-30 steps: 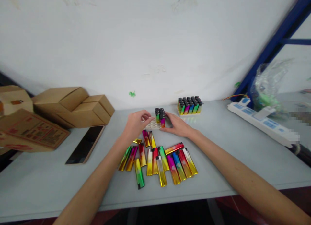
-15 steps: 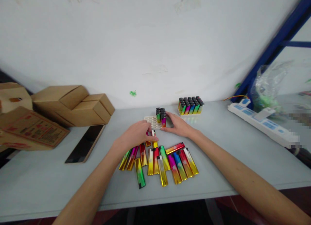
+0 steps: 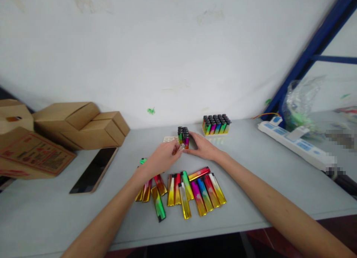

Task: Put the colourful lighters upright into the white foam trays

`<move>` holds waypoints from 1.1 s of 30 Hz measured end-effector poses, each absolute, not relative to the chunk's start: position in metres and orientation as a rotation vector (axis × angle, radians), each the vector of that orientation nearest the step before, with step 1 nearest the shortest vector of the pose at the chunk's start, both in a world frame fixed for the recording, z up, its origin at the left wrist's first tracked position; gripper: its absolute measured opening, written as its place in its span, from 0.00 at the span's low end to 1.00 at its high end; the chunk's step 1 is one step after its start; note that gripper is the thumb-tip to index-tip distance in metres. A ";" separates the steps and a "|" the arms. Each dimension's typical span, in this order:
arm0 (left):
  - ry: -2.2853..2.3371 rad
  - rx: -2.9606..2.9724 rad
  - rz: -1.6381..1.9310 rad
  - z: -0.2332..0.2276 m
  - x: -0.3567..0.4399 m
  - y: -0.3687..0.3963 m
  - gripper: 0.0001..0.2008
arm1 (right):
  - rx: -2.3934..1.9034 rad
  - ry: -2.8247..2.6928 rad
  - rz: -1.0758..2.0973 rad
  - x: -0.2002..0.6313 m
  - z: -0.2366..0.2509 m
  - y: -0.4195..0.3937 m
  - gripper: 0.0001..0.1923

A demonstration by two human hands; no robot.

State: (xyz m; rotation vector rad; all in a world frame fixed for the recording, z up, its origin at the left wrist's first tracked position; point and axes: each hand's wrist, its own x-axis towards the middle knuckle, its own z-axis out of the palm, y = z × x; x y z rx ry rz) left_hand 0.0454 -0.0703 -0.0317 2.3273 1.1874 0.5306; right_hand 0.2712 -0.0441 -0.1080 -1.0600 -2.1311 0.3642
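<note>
My left hand (image 3: 161, 159) grips a lighter (image 3: 180, 148) by its end and holds it just in front of a white tray (image 3: 169, 139). A few lighters (image 3: 183, 136) stand upright in that tray with black tops. My right hand (image 3: 203, 146) rests against the tray's right side, touching the standing lighters. Several shiny multicoloured lighters (image 3: 192, 187) lie flat on the grey table (image 3: 251, 168) near the front edge, below both hands. One green-ended lighter (image 3: 142, 161) sticks out by my left wrist.
A full tray of upright lighters (image 3: 216, 124) stands behind to the right. Brown cardboard boxes (image 3: 80, 124) and a flat printed box (image 3: 30, 154) sit at the left, with a dark phone (image 3: 94, 170) beside them. A white power strip (image 3: 295, 146) and a plastic bag (image 3: 304, 102) lie at the right.
My left hand dropped from the tray to the loose pile, closed on a lighter, and has lifted it back toward the tray. My right hand stayed at the tray.
</note>
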 end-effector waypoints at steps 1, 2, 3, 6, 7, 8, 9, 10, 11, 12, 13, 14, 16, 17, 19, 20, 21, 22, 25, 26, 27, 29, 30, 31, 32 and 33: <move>1.111 2.242 0.599 -0.027 0.045 -0.071 0.06 | -1.060 -2.127 0.369 0.271 -0.108 -0.044 0.43; 1.024 2.151 0.659 -0.023 0.045 -0.072 0.07 | -1.056 -2.123 0.376 0.271 -0.108 -0.045 0.43; 0.933 2.053 0.707 -0.020 0.046 -0.073 0.08 | -1.046 -2.121 0.384 0.270 -0.107 -0.045 0.43; 0.739 1.782 0.807 -0.020 0.051 -0.075 0.13 | -1.010 -2.117 0.399 0.270 -0.106 -0.046 0.42; 0.714 1.715 0.840 -0.023 0.053 -0.074 0.15 | -1.005 -2.114 0.398 0.270 -0.105 -0.047 0.42; 0.708 1.666 0.872 -0.026 0.055 -0.073 0.16 | -1.005 -2.113 0.394 0.270 -0.105 -0.047 0.42; 0.716 1.636 0.900 -0.030 0.056 -0.072 0.17 | -1.007 -2.114 0.391 0.270 -0.105 -0.047 0.42; 0.733 1.620 0.922 -0.034 0.057 -0.070 0.18 | -1.011 -2.116 0.389 0.270 -0.104 -0.047 0.42; 0.757 1.611 0.939 -0.037 0.058 -0.069 0.19 | -1.012 -2.120 0.388 0.270 -0.104 -0.047 0.42; 0.786 1.606 0.954 -0.039 0.058 -0.068 0.21 | -1.013 -2.122 0.388 0.270 -0.104 -0.047 0.42; 0.820 1.604 0.968 -0.040 0.058 -0.067 0.22 | -1.014 -2.123 0.388 0.270 -0.104 -0.047 0.42; 0.853 1.605 0.984 -0.041 0.058 -0.067 0.23 | -1.016 -2.124 0.388 0.270 -0.104 -0.047 0.42; 0.913 1.622 1.026 -0.040 0.057 -0.068 0.25 | -1.022 -2.126 0.387 0.270 -0.103 -0.047 0.42; 0.940 1.646 1.043 -0.039 0.057 -0.069 0.25 | -1.025 -2.128 0.388 0.270 -0.103 -0.047 0.42; 0.991 1.717 1.070 -0.038 0.057 -0.071 0.25 | -1.035 -2.135 0.388 0.270 -0.104 -0.047 0.42; 1.017 1.751 1.082 -0.037 0.057 -0.072 0.24 | -1.042 -2.137 0.388 0.271 -0.104 -0.046 0.43; 1.043 1.781 1.090 -0.038 0.056 -0.072 0.24 | -1.050 -2.137 0.389 0.271 -0.105 -0.046 0.43; 1.069 1.804 1.093 -0.038 0.056 -0.073 0.23 | -1.058 -2.136 0.390 0.271 -0.105 -0.046 0.43; 1.135 1.844 1.088 -0.038 0.056 -0.073 0.20 | -1.069 -2.131 0.391 0.272 -0.106 -0.046 0.43; 1.151 1.855 1.085 -0.038 0.055 -0.073 0.20 | -1.068 -2.131 0.390 0.272 -0.106 -0.046 0.43; 1.165 1.866 1.085 -0.038 0.055 -0.073 0.19 | -1.066 -2.132 0.388 0.272 -0.106 -0.046 0.43; 1.184 1.880 1.090 -0.038 0.054 -0.072 0.19 | -1.059 -2.136 0.381 0.272 -0.107 -0.046 0.43; 1.192 1.887 1.092 -0.038 0.054 -0.072 0.19 | -1.057 -2.136 0.376 0.272 -0.107 -0.046 0.43; 1.199 1.894 1.095 -0.038 0.054 -0.072 0.19 | -1.055 -2.134 0.372 0.272 -0.107 -0.045 0.43; 1.204 1.901 1.100 -0.038 0.055 -0.072 0.19 | -1.051 -2.131 0.368 0.272 -0.108 -0.045 0.43; 1.205 1.911 1.104 -0.038 0.055 -0.072 0.20 | -1.047 -2.128 0.366 0.272 -0.109 -0.045 0.43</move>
